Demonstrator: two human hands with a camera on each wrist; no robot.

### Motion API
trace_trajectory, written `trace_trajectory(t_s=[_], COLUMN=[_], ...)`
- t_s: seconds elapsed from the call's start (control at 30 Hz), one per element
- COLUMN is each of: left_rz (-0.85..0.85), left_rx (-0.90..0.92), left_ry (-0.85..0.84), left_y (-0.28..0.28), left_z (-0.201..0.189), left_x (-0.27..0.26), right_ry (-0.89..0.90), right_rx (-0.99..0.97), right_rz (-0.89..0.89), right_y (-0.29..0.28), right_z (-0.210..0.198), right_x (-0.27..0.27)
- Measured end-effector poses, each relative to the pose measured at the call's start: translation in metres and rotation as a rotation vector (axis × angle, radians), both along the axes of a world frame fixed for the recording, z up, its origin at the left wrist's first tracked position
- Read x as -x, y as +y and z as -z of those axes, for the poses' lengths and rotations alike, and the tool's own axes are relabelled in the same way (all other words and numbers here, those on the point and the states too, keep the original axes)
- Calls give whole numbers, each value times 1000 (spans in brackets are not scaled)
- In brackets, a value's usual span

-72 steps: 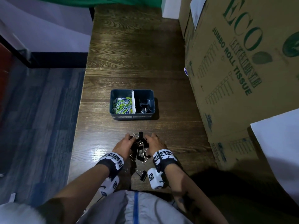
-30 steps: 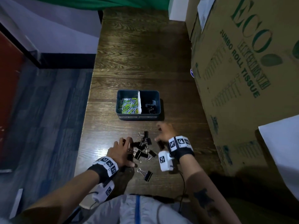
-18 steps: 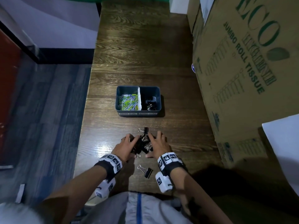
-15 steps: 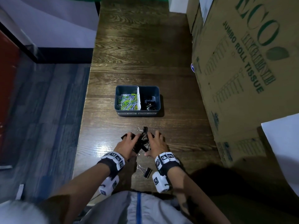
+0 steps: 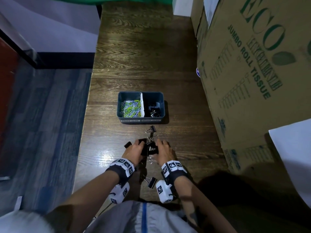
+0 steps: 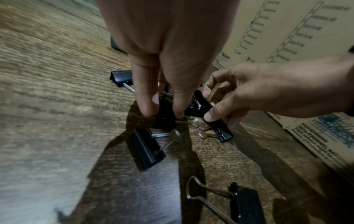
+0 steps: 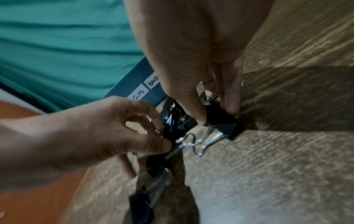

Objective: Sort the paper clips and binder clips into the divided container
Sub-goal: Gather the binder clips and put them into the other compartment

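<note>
binder clips (image 5: pixel 149 147) | both hands gripping | wrist views: fingertips (image 6: pixel 147 112) pinching

You're working in dim light: a pale glare patch sits on the wooden table (image 5: pixel 102 157) left of your wrists, and the head view bows straight edges outward, as on the cardboard box (image 5: pixel 252 68). In the left wrist view, long dark shadows run toward the camera, and the nearest binder clip (image 6: pixel 247 204) is soft. The right wrist view is smeared with blur, worst at the edges.
</note>
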State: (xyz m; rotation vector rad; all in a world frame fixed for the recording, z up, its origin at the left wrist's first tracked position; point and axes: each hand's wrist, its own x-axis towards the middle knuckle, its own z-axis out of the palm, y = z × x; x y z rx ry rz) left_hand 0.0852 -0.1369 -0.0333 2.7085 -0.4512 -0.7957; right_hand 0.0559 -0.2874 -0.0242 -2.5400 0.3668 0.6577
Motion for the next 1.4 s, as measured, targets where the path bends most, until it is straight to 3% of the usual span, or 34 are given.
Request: trace_trajectory(t_s=[0.27,0.4,0.53,0.7,0.8,0.9,1.0,1.1,1.17,1.3,1.4], left_rz=[9,-10,-131,-203,-141,-96,-28,23,14,45,75], left_rx=[64,156,307,460,440,301,138,-148,-217,-208,-234], left_ry=[-65,-135,-220,-386,-412,-415,-280,-32,68,67,52], left_y=[17,6,-13,-27,-22,-3,21,44,53,56,51], left_z=[-21,-47,-83,-110,-102,-73,-41,-21,-13,0,8], left_x=[-17,-35,-73,-113,-108,-86,-58,-36,-25,1,8], right_ry=[-52,-53,-56,-216,-404,-597,-680,-540,-353,125,212], right_rx=[-40,-58,-99,-183,-191,-250,-237,-204,-198,-115,-18], right_rz=[259,306,302,322,314,349,325,255,205,50,-139], right_y=[-15,-22,-31,-29,-22,-17,-19,-23,-25,-21,-13], right_z=[-6,-10,-33,-64,-83,-96,-95,-78,-61,-17,-4], right_x=[0,-2,-21,-61,-88,-112,-117,-97,-80,-49,-40])
